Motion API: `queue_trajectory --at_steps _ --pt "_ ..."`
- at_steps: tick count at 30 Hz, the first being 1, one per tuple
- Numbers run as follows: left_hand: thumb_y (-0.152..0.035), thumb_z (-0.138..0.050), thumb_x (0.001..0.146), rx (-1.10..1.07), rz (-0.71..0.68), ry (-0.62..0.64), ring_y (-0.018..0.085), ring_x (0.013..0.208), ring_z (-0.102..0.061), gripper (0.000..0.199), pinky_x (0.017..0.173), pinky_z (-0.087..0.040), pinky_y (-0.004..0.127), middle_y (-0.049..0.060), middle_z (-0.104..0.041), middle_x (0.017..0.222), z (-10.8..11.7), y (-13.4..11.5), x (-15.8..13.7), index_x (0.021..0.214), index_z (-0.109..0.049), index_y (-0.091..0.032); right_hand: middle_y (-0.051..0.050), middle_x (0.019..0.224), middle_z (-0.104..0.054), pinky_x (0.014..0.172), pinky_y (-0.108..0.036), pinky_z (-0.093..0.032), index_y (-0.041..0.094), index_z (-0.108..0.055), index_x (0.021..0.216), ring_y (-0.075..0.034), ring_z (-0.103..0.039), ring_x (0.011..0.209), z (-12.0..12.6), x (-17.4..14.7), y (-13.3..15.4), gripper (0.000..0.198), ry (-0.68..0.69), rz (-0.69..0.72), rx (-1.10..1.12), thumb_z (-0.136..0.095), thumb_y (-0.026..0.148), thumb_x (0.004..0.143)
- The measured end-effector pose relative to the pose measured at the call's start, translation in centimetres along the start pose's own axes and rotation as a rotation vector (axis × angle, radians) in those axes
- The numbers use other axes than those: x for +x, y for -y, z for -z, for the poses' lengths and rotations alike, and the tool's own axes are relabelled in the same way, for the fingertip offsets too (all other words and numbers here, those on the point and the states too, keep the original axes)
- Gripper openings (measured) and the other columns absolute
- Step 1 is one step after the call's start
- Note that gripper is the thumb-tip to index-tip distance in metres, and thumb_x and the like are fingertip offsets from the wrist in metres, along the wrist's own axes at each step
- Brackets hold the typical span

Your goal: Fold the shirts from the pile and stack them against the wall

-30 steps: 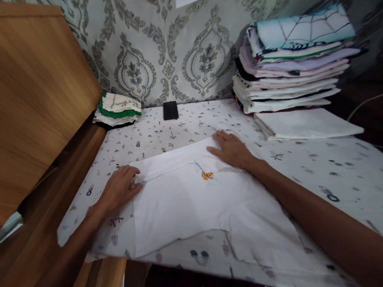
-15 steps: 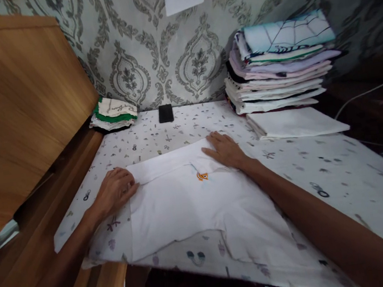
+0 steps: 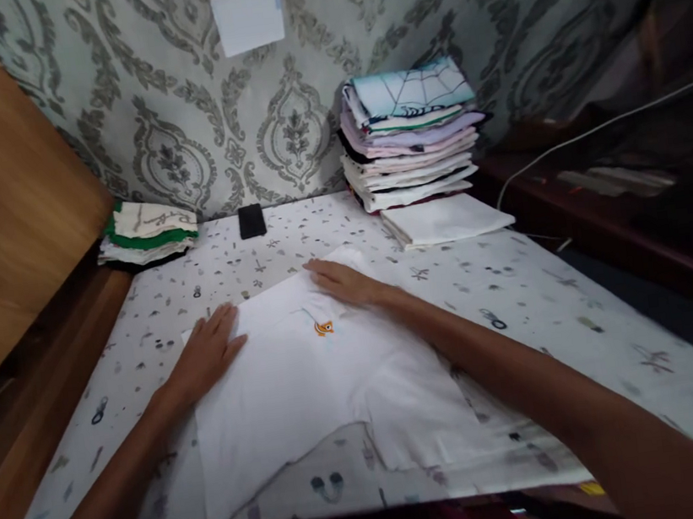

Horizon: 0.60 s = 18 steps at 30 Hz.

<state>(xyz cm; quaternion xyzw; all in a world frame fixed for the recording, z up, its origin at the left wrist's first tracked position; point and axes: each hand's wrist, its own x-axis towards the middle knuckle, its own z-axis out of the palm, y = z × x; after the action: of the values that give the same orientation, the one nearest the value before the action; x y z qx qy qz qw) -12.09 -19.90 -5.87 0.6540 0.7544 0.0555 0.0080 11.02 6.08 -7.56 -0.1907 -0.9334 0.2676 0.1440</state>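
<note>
A white T-shirt point(image 3: 274, 388) with a small orange fish print lies spread sideways on the patterned cloth in front of me. My left hand point(image 3: 209, 354) rests flat on the shirt's left part, fingers stretched toward its far edge. Near the far right part of the shirt, above the fish print, my right hand point(image 3: 343, 281) lies on the fabric with fingers extended to the left. Neither hand grips the cloth. The shirt's sleeve fans out toward the right, partly beneath my right forearm.
A tall stack of folded clothes point(image 3: 411, 144) stands at the back right, with a folded white garment point(image 3: 447, 219) before it. A smaller folded pile point(image 3: 148, 233) sits back left, beside a black phone-like object point(image 3: 251, 221). Wooden furniture point(image 3: 9, 219) borders the left; a white cable point(image 3: 597, 126) runs at right.
The view has turned to the right. My left hand has moved from the shirt's left edge onto the fabric and flattened out. My right hand stays on the far part of the shirt.
</note>
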Motion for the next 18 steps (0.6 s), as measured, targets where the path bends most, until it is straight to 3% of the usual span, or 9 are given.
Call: queue_trajectory --at_steps 3,7,10,14,18 --pt "-0.046 -0.033 0.103 0.011 -0.172 -0.094 0.028 0.138 -0.046 0.05 0.112 -0.036 0.05 0.014 -0.05 0.15 1.1 -2.3 0.9 0.143 -0.047 -0.019 -0.006 0.145 -0.057 0.117 -0.047 -0.036 0.025 -0.056 0.14 -0.024 -0.051 0.135 0.8 0.1 -1.7 0.049 -0.113 -0.024 0.167 -0.036 0.046 0.102" --pt "-0.025 -0.041 0.102 0.068 -0.489 -0.159 0.025 0.118 -0.057 0.031 0.098 -0.044 0.041 0.011 -0.065 0.127 1.5 -8.2 4.2 0.124 -0.061 -0.019 -0.007 0.143 -0.059 0.116 -0.046 -0.037 0.022 -0.058 0.138 -0.022 -0.053 0.134 0.3 -0.4 -2.6 0.044 -0.18 0.025 0.184 -0.041 0.035 0.1" --pt "-0.013 -0.041 0.099 0.191 -0.573 -0.158 0.025 0.104 -0.059 0.027 0.089 -0.043 0.041 0.011 -0.068 0.11 1.1 -11.3 6.4 0.11 -0.065 -0.017 -0.009 0.145 -0.057 0.117 -0.046 -0.037 0.019 -0.055 0.14 -0.021 -0.051 0.136 -0.4 -0.8 -2.4 0.045 -0.193 0.07 0.126 -0.039 0.028 0.099" --pt "-0.012 -0.044 0.098 0.213 -0.572 -0.146 0.024 0.094 -0.058 0.024 0.084 -0.042 0.039 0.008 -0.068 0.093 1.2 -11.6 7.1 0.095 -0.067 -0.017 -0.015 0.147 -0.054 0.116 -0.046 -0.037 0.013 -0.052 0.142 -0.024 -0.046 0.14 -0.2 -1.1 -1.4 0.046 -0.13 0.076 -0.009 -0.041 0.028 0.1" --pt "-0.018 -0.042 0.1 0.095 -0.597 -0.049 0.021 0.092 -0.059 0.024 0.084 -0.043 0.037 0.007 -0.068 0.095 2.6 -10.0 6.3 0.097 -0.065 -0.018 -0.016 0.148 -0.052 0.116 -0.044 -0.037 0.013 -0.053 0.14 -0.025 -0.043 0.141 0.4 -1.3 -0.7 0.046 -0.076 0.107 -0.133 -0.045 0.034 0.1"
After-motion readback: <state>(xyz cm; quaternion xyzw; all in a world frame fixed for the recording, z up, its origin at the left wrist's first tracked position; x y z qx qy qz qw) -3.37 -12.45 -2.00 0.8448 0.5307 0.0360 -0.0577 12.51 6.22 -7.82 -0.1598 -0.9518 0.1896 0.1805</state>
